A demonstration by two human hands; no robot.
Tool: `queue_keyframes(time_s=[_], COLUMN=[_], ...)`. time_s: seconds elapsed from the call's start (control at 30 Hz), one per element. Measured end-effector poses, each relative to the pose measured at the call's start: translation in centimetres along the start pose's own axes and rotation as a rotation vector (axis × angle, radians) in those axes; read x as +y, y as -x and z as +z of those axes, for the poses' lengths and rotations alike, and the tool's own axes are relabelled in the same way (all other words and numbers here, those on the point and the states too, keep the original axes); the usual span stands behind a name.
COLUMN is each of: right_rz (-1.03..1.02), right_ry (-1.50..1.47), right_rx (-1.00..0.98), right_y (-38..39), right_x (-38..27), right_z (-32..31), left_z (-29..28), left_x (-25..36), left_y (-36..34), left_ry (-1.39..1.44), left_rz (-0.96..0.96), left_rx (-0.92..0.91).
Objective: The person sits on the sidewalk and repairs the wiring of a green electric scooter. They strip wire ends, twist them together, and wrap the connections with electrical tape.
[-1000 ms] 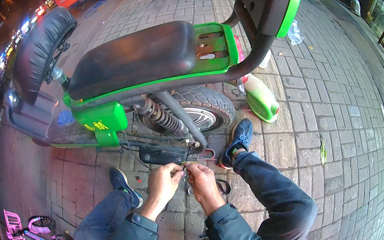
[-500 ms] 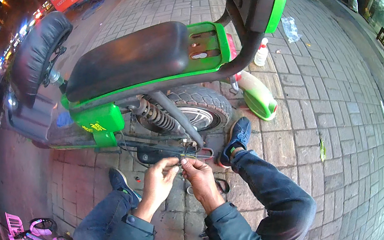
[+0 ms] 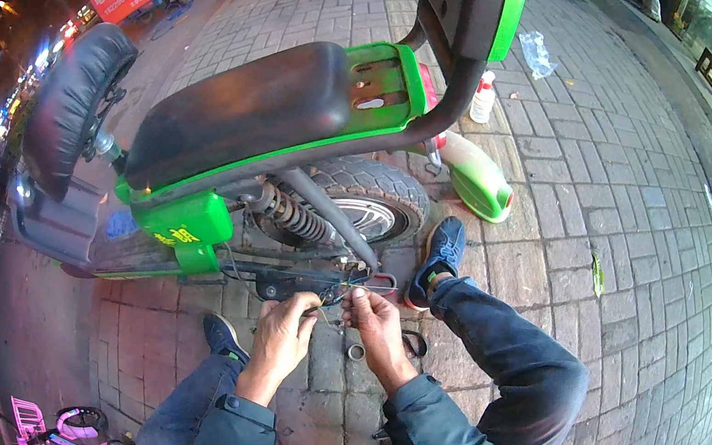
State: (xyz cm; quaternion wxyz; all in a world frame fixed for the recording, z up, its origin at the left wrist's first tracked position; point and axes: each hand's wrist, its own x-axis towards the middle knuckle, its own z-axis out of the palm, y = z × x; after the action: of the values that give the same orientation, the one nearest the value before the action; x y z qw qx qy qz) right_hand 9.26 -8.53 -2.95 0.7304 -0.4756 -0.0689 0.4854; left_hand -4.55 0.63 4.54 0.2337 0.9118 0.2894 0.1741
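Thin wires [image 3: 324, 313] run between my two hands, low beside the rear of a green and black electric scooter [image 3: 238, 115]. My left hand [image 3: 279, 341] pinches a wire between thumb and fingers. To its right, my right hand [image 3: 379, 331] is closed on a wire too, its fingertips near the swingarm end. The thin wire ends are too small to make out clearly. Just beyond my hands are the coil shock absorber [image 3: 298, 221] and the rear wheel [image 3: 414, 196]. A tape roll [image 3: 356, 352] lies on the paving beneath my right wrist.
A black loop [image 3: 417, 345] lies right of my right hand. A green and white fender [image 3: 482, 189] sits beyond my right shoe [image 3: 444, 250], with a white bottle [image 3: 483, 101] farther off. A clear plastic bag [image 3: 537, 56] lies at the back. A pink bicycle [image 3: 27, 420] is at lower left.
My hands were together at the fingertips and have moved apart, the left one leftward. Thin wires now show between them, and the tape roll is more exposed.
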Motion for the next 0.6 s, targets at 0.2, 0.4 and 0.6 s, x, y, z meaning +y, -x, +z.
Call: queue_keyframes(time_s=[0.2, 0.4, 0.6], right_rz=[-0.005, -0.475, -0.573], right_ry=[0.21, 0.798, 0.906], right_rx=[0.081, 0.08, 0.112], right_y=[2.4, 4.8, 4.2], right_x=[0.1, 1.0, 0.3], right_z=[-1.5, 1.3, 1.7], left_z=[-0.3, 0.0, 0.1], left_x=[-0.1, -0.5, -0.6], left_y=[-0.2, 0.1, 0.3], left_ry=[-0.118, 0.019, -0.044], left_rz=[0.163, 0.09, 0.098], left_rx=[0.035, 0.052, -0.022])
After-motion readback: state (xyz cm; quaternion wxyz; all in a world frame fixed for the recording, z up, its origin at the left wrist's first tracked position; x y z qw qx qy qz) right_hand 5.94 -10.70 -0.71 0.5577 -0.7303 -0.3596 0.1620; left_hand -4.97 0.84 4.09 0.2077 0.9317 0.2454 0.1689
